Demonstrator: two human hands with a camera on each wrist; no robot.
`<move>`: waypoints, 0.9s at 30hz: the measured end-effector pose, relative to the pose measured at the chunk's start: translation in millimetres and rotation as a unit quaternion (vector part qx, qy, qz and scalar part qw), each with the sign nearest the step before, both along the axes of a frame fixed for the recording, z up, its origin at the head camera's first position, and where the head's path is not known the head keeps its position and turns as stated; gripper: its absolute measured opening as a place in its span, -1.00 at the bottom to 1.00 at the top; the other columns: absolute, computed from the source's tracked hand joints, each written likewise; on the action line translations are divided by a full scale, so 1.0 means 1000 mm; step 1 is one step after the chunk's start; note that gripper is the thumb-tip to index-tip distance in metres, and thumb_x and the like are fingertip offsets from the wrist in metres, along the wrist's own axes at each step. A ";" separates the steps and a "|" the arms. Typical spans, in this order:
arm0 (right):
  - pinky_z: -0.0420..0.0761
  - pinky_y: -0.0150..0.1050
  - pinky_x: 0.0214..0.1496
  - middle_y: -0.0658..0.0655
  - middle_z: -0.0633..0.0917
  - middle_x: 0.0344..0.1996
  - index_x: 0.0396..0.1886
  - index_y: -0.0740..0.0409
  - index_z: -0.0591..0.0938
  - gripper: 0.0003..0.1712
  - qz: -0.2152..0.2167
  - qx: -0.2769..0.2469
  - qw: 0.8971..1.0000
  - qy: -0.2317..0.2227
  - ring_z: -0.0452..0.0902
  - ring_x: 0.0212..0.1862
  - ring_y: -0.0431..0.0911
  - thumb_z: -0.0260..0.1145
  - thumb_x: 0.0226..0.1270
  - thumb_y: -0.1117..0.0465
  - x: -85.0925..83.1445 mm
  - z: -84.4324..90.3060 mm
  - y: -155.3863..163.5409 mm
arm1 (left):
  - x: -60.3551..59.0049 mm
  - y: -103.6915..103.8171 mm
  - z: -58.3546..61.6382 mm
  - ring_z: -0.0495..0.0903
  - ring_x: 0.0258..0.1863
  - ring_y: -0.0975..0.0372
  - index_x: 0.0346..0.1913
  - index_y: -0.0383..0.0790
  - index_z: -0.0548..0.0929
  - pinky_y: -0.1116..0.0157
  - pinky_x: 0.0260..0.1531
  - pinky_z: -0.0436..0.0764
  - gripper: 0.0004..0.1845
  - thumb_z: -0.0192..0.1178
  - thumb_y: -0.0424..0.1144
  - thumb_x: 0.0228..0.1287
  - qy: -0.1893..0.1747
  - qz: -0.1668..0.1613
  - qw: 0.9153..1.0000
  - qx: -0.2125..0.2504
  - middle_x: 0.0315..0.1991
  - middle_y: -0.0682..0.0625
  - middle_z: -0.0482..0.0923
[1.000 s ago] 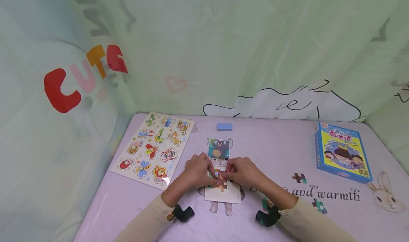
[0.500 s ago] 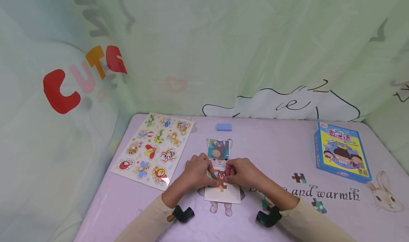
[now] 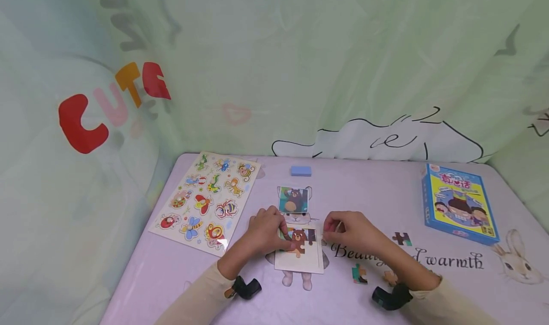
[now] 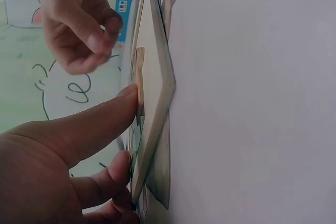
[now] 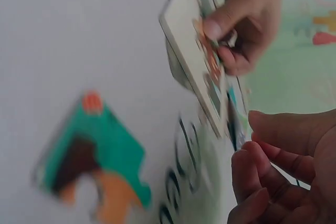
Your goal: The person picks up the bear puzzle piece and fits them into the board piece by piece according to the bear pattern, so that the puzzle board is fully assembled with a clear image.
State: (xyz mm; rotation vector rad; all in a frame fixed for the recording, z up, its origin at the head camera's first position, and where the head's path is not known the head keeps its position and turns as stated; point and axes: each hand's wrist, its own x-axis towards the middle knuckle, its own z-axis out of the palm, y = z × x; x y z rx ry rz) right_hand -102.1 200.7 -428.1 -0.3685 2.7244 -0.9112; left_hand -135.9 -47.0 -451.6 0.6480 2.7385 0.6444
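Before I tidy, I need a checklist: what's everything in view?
Puzzle board: 1, cream, middle
Loose pieces: at least 3, brown and teal, mid-right
Bear card: 1, teal and brown, beyond puzzle board
Insect board: 1, white, multicoloured pictures, left
Block: 1, blue, near far edge
Game box: 1, blue and yellow, right
Table: 1, lilac, below
Curtain: at least 1, green, behind
Wrist cameras: 2, black, on wrists
Sleeves: 2, cream, forearms
Left hand: 1, on puzzle board
Right hand: 1, beside puzzle board

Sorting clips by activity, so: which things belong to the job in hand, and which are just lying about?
Likely part of the job:
puzzle board
bear puzzle
loose pieces
bear card, perhaps the guide

Likely just lying about:
insect board
blue block
cartoon box
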 end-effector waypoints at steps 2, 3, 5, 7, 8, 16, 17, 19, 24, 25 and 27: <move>0.44 -0.33 -0.42 -0.11 0.55 -0.48 -0.40 -0.13 0.57 -0.89 -0.009 0.011 1.000 0.007 0.43 -0.40 -0.14 0.38 0.14 0.10 0.001 0.005 0.013 | 0.000 0.000 0.000 0.27 -0.23 0.21 -0.56 0.07 0.51 0.21 -0.25 0.25 -0.61 0.44 0.21 -0.23 0.002 -0.002 1.000 -0.001 -0.26 0.15 0.32; 0.44 -0.33 -0.42 -0.10 0.55 -0.48 -0.39 -0.14 0.58 -0.90 -0.015 0.014 1.000 0.007 0.43 -0.39 -0.13 0.38 0.15 0.10 0.002 0.008 0.019 | 0.001 0.000 0.000 0.27 -0.23 0.21 -0.56 0.06 0.51 0.21 -0.25 0.25 -0.61 0.44 0.21 -0.23 0.003 -0.003 1.000 0.000 -0.26 0.15 0.32; 0.45 -0.35 -0.42 -0.09 0.55 -0.48 -0.38 -0.13 0.60 -0.90 -0.023 0.025 0.999 0.010 0.43 -0.37 -0.13 0.38 0.15 0.08 0.003 0.013 0.033 | 0.001 0.000 0.000 0.27 -0.22 0.22 -0.55 0.06 0.51 0.21 -0.25 0.25 -0.61 0.44 0.21 -0.22 0.004 -0.005 1.000 0.000 -0.26 0.15 0.32; 0.45 -0.36 -0.43 -0.09 0.55 -0.49 -0.35 -0.12 0.63 -0.89 -0.032 0.036 0.999 0.009 0.42 -0.37 -0.12 0.38 0.14 0.05 0.004 0.017 0.048 | 0.001 0.000 0.001 0.27 -0.22 0.22 -0.55 0.06 0.51 0.21 -0.25 0.25 -0.61 0.44 0.21 -0.22 0.004 -0.006 1.000 0.000 -0.26 0.15 0.32; 0.45 -0.36 -0.43 -0.08 0.54 -0.49 -0.34 -0.11 0.64 -0.87 -0.038 0.040 0.998 0.006 0.42 -0.36 -0.11 0.38 0.14 0.03 0.005 0.018 0.055 | 0.001 0.000 0.001 0.27 -0.22 0.22 -0.54 0.06 0.52 0.21 -0.24 0.25 -0.61 0.44 0.21 -0.22 0.004 -0.006 1.000 0.000 -0.26 0.15 0.32; 0.45 -0.33 -0.48 -0.06 0.55 -0.48 -0.21 -0.06 0.67 -0.67 -0.066 0.085 0.994 -0.020 0.42 -0.36 -0.12 0.38 0.10 -0.12 0.011 0.020 0.112 | 0.001 0.000 0.000 0.27 -0.23 0.21 -0.55 0.06 0.51 0.22 -0.26 0.24 -0.60 0.43 0.21 -0.22 0.004 -0.005 1.000 -0.003 -0.27 0.15 0.31; 0.44 -0.33 -0.47 -0.06 0.56 -0.48 -0.21 -0.06 0.68 -0.66 -0.070 0.093 0.993 -0.022 0.42 -0.35 -0.12 0.38 0.09 -0.12 0.012 0.019 0.118 | 0.000 0.000 0.000 0.26 -0.23 0.21 -0.55 0.06 0.51 0.22 -0.26 0.24 -0.60 0.43 0.21 -0.22 0.003 -0.005 1.000 -0.002 -0.27 0.15 0.31; 0.43 -0.31 -0.46 -0.05 0.56 -0.47 -0.20 -0.04 0.68 -0.64 -0.078 0.101 0.991 -0.027 0.42 -0.35 -0.11 0.38 0.08 -0.12 0.014 0.017 0.129 | 0.000 0.000 0.000 0.26 -0.23 0.21 -0.55 0.06 0.51 0.22 -0.27 0.24 -0.60 0.44 0.22 -0.22 0.003 -0.004 1.000 -0.002 -0.27 0.15 0.31; 0.41 -0.29 -0.44 -0.05 0.56 -0.47 -0.20 0.01 0.69 -0.62 -0.092 0.116 0.989 -0.025 0.42 -0.35 -0.12 0.41 0.05 -0.10 0.018 0.013 0.151 | -0.001 0.000 -0.002 0.27 -0.21 0.21 -0.55 0.06 0.51 0.22 -0.25 0.24 -0.60 0.44 0.22 -0.23 0.002 -0.003 1.000 -0.003 -0.25 0.15 0.32; 0.40 -0.29 -0.44 -0.04 0.56 -0.47 -0.19 0.02 0.69 -0.61 -0.094 0.116 0.988 -0.028 0.42 -0.35 -0.12 0.42 0.04 -0.08 0.019 0.012 0.154 | -0.001 0.000 -0.002 0.27 -0.21 0.21 -0.55 0.06 0.51 0.21 -0.25 0.24 -0.60 0.44 0.22 -0.23 0.002 -0.002 1.000 -0.004 -0.25 0.15 0.32; 0.40 -0.28 -0.44 -0.03 0.56 -0.47 -0.19 0.04 0.69 -0.61 -0.098 0.116 0.988 -0.035 0.42 -0.36 -0.11 0.43 0.03 -0.07 0.020 0.011 0.158 | -0.001 0.000 -0.002 0.27 -0.20 0.21 -0.55 0.06 0.51 0.21 -0.24 0.24 -0.60 0.44 0.22 -0.23 0.001 0.000 1.000 -0.003 -0.25 0.14 0.32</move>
